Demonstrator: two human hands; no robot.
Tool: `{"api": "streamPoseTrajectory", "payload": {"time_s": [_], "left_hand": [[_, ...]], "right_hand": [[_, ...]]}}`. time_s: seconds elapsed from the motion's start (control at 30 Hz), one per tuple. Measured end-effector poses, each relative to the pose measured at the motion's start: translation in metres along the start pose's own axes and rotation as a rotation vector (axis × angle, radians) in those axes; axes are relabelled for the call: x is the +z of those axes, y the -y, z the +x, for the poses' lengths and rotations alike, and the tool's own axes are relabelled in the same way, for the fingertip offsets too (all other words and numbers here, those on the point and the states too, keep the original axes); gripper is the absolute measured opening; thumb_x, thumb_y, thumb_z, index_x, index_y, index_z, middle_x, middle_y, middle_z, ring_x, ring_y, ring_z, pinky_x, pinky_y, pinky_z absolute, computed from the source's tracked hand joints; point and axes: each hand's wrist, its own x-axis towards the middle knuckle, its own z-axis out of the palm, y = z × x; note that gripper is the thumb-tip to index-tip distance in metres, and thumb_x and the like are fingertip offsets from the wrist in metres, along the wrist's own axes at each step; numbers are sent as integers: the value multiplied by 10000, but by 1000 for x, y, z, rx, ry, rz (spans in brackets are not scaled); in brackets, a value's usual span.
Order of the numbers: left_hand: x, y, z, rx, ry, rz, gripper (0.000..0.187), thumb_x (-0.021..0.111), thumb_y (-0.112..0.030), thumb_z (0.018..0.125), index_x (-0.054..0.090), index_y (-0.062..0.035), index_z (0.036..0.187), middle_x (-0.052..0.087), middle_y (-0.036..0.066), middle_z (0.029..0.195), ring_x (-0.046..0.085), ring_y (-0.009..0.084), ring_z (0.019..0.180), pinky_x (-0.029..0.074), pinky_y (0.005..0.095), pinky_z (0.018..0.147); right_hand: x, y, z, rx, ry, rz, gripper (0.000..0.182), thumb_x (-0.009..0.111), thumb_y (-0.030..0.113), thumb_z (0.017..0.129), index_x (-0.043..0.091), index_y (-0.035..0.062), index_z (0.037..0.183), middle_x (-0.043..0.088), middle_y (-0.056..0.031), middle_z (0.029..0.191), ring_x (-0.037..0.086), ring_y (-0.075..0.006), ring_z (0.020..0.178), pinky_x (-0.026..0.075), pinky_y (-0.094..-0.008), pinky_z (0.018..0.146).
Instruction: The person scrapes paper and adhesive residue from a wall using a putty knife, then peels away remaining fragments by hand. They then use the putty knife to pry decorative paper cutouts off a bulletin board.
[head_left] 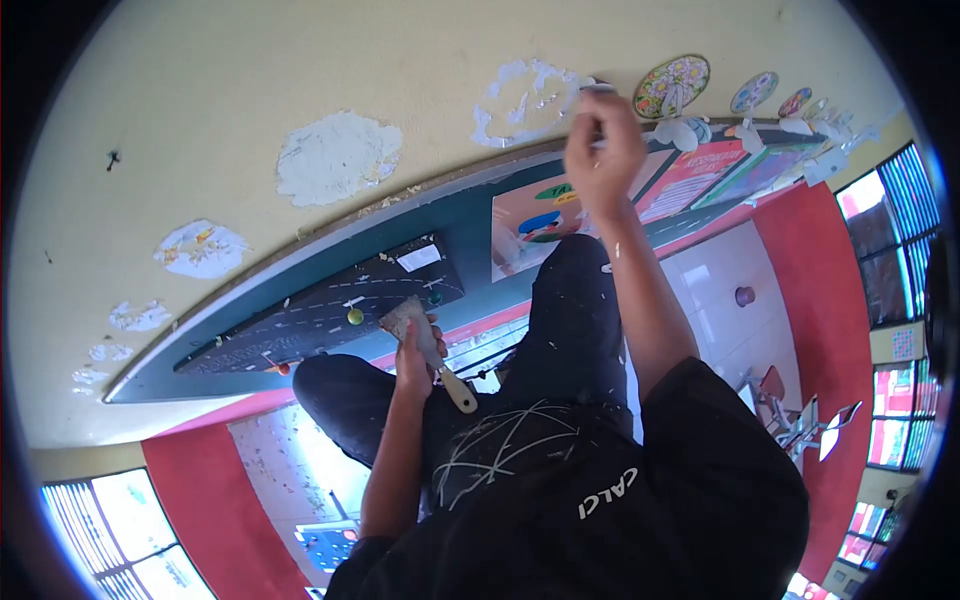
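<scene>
My left hand [414, 368] is closed around a paint scraper [430, 345], low in front of my lap. The scraper's broad, stained blade points up toward the board, and its pale handle points down to my lap. My right hand [604, 150] is raised to the cream wall [430, 60], fingers curled together at the right edge of a torn white paper patch [525, 105]. A small whitish bit shows at its fingertips, too small to name. Right of that hand, a round flowered cutout [672, 86] is on the wall.
Several more scraped patches, such as a large whitish one [338, 158], run leftward along the wall. Below is a green board [480, 215] with posters [700, 175] and a dark road-patterned panel [330, 305]. Far below lie the tiled floor [715, 290] and furniture [790, 425].
</scene>
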Motion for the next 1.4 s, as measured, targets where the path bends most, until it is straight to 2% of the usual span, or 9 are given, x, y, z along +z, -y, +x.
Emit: {"api": "streamPoseTrajectory", "payload": {"time_s": [0.07,0.37,0.5,0.63,0.73,0.87,1.17,1.27,1.4], "left_hand": [[3,0,-2,0,0,4,488,427,-481,1022,548,-30,1164,545,44,842,535,148,672,454,302,622],[4,5,2,-38,5,1,501,422,-480,1023,563,-21,1167,566,45,827,548,143,658,469,292,607],[2,8,7,-35,19,3,504,428,-488,1020,566,-26,1164,568,41,825,553,135,652,469,281,595],[7,8,9,-26,27,19,510,426,-494,1020,567,-24,1163,571,41,824,559,130,649,468,277,581],[6,7,8,-19,25,30,514,426,-496,1019,568,-23,1163,573,42,816,561,131,649,468,275,577],[5,6,13,-13,13,12,517,428,-498,1018,568,-22,1163,573,42,805,561,133,649,469,277,579],[5,5,9,-4,6,26,539,449,-525,1002,571,-22,1150,572,43,802,558,129,635,464,277,579],[4,2,10,-6,14,-3,541,453,-528,999,571,-22,1151,571,41,803,554,126,637,462,273,581],[6,3,11,3,48,41,549,452,-537,997,571,-23,1151,572,41,808,555,132,644,465,280,587]], "right_hand": [[-2,21,8,-207,240,14,336,650,-97,747,661,28,1058,655,-138,930,637,-281,820,509,-392,743],[-26,-25,4,-52,5,-123,333,649,-48,755,658,34,1079,642,-127,914,627,-315,842,499,-434,765],[-19,2,11,-300,313,-116,246,631,-104,792,655,7,1010,658,-115,913,637,-246,796,521,-356,732],[-18,-5,17,124,-110,-83,220,644,-102,784,655,-3,981,650,-115,854,642,-233,750,523,-333,692],[-5,16,17,-311,278,23,221,636,-69,781,655,11,987,646,-138,873,636,-289,790,512,-382,713],[-1,10,21,93,-25,34,266,660,-19,761,670,48,1018,663,-139,943,641,-357,851,520,-437,772],[12,30,19,-338,234,-66,233,657,-92,788,664,13,996,680,-106,881,631,-201,717,512,-309,672],[-3,5,27,58,-136,-157,248,667,-87,777,664,8,1006,675,-116,870,633,-228,717,516,-317,670],[8,9,26,-339,160,-122,186,642,-82,816,650,-6,985,690,-96,899,654,-171,782,509,-289,678]]}}
